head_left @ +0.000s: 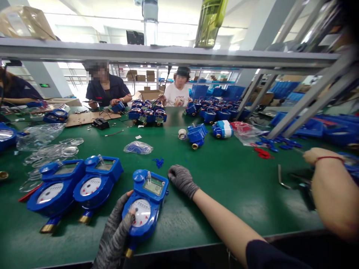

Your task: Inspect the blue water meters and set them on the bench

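Note:
A blue water meter [147, 203] with a white dial and a small LCD lies on the green table [224, 179] near the front edge. My left hand [119, 228], in a grey glove, grips its left side, thumb on the rim and a fingertip on the dial. My right hand [182, 179], also gloved, rests on the mat just right of the meter's top. Its fingers are curled in, and what they hold, if anything, is hidden. Two more blue meters [57, 186] [98, 179] lie side by side to the left.
Clear round lenses [56, 151] are spread at the left. A small plastic bag [138, 148] and loose blue bits [159, 162] lie ahead. A co-worker's bare arm [331, 186] reaches in at the right. Grouped meters [147, 114] stand farther back, where two people sit.

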{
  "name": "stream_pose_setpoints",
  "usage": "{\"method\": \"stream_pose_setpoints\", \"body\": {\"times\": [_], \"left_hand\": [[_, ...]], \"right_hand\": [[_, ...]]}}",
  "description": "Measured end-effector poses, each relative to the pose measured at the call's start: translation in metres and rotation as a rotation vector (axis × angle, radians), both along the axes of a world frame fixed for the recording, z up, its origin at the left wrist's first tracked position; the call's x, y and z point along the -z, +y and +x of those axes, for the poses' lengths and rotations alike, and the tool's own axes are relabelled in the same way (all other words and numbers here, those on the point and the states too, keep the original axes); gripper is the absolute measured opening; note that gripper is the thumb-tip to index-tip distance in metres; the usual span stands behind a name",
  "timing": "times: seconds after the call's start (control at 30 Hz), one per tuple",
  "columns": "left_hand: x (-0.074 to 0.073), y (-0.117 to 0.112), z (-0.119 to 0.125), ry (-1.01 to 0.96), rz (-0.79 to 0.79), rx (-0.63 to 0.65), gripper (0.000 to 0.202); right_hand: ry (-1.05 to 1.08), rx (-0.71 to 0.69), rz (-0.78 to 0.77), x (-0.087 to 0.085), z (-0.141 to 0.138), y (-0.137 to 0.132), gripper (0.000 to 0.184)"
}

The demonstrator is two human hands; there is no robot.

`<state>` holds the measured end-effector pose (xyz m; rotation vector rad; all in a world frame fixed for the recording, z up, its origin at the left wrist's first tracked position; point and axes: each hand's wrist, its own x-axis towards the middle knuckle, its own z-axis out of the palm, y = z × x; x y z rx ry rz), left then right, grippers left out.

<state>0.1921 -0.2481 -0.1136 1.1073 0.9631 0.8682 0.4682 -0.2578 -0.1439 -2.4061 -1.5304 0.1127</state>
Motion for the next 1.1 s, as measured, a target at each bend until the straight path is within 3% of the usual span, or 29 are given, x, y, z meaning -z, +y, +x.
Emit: {"method": "stream_pose_setpoints", "body": {"times": [0.27,0.4,0.53,0.7,0.8,0.97,1.1], "left_hand": [[-0.017,-0.019,0.001,-0.047,0.055,0.000,0.059],[-0.022,-0.020,-0.001,-0.068,0.039,0.026,0.062],[-0.019,-0.019,0.001,-0.068,0.009,0.007,0.064],[-0.016,-0.018,0.002,-0.050,0.033,-0.017,0.062],[-0.014,-0.018,0.000,-0.044,0.046,0.010,0.061],[-0.006,-0.018,-0.003,-0.031,0.050,0.032,0.068],[-0.001,-0.015,-0.004,0.002,0.072,0.028,0.071]], "right_hand": [[0.139,0.001,0.106,0.007,0.002,0.005,0.015],[0.231,-0.040,0.232,0.002,-0.005,-0.022,0.015],[0.423,-0.169,0.403,0.001,-0.022,-0.056,0.009],[0.573,-0.230,0.574,0.001,-0.044,-0.066,0.005],[0.478,-0.246,0.594,-0.002,-0.047,-0.065,0.007],[0.101,-0.326,0.543,-0.005,-0.048,-0.070,0.012],[-0.076,-0.299,0.544,0.000,-0.055,-0.072,0.015]]}}
